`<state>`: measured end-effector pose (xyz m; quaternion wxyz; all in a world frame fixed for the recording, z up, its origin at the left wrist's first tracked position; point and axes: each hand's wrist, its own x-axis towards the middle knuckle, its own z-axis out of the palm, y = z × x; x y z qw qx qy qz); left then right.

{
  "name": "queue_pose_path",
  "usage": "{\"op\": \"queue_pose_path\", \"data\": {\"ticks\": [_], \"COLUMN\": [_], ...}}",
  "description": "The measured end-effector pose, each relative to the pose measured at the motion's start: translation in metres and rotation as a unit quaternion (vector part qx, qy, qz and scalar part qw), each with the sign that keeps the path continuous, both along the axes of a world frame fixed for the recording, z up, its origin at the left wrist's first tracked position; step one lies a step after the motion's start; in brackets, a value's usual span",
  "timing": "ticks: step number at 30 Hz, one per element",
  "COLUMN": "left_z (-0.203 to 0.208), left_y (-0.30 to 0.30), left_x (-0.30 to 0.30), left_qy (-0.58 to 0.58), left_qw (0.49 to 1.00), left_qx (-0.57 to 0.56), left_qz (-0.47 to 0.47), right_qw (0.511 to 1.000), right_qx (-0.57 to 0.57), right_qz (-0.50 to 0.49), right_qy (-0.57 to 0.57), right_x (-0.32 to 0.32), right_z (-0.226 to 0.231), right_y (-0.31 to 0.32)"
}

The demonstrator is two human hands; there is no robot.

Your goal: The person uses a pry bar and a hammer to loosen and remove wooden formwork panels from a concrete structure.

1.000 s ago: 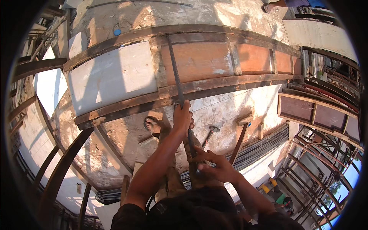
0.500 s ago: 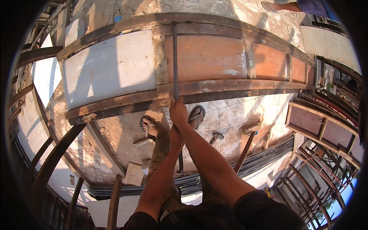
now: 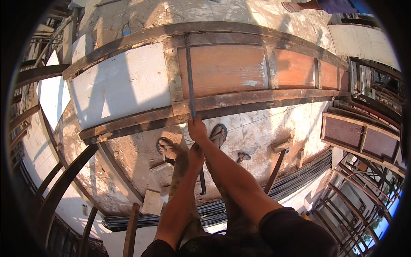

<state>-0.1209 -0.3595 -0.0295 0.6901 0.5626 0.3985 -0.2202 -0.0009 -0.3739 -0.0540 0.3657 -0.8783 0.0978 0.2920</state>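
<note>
My right hand (image 3: pixel 198 129) is closed around a long ribbed steel bar (image 3: pixel 189 77), just on my side of the wooden frame's near beam. Lower down, my left hand (image 3: pixel 196 156) is closed on the same bar, close to my right wrist; its fingers are partly hidden. From there the bar runs down between my legs to a hooked end. Its far part crosses over a long wooden-framed panel (image 3: pixel 227 64), with its tip at the far beam. White sheet fills the panel's left part and orange-brown board the rest.
My sandalled feet stand on dirty tiles (image 3: pixel 252 128) before the panel. A hammer-like tool (image 3: pixel 244 156) lies right of my feet. Behind them runs a bundle of dark rods (image 3: pixel 295 175). Timber beams (image 3: pixel 64 184) rise at the left. Another person's foot (image 3: pixel 292 6) shows at the far right.
The whole view has shifted slightly. Both hands keep hold of the steel bar, and my left hand shows a little more clearly below the right wrist. The bar lies across the panel much as before.
</note>
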Motion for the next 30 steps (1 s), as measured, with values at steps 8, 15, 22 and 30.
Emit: {"op": "queue_pose_path", "data": {"ticks": [8, 15, 22, 30], "left_z": [0.222, 0.288, 0.418, 0.531], "left_y": [-0.052, -0.072, 0.001, 0.065], "left_x": [0.107, 0.107, 0.090, 0.098], "left_qy": [0.044, -0.048, -0.070, -0.035], "left_qw": [0.989, 0.976, 0.893, 0.970], "left_qx": [-0.119, -0.119, -0.175, 0.134], "left_qz": [0.072, -0.174, -0.410, -0.201], "right_qw": [0.987, 0.980, 0.985, 0.967], "right_qx": [0.098, 0.147, -0.008, -0.102], "right_qz": [-0.035, -0.047, -0.048, -0.114], "right_qy": [0.122, 0.128, 0.167, 0.204], "right_x": [0.098, 0.112, 0.011, -0.138], "right_z": [0.156, 0.279, 0.328, 0.382], "right_y": [-0.053, -0.115, -0.254, -0.364]}}
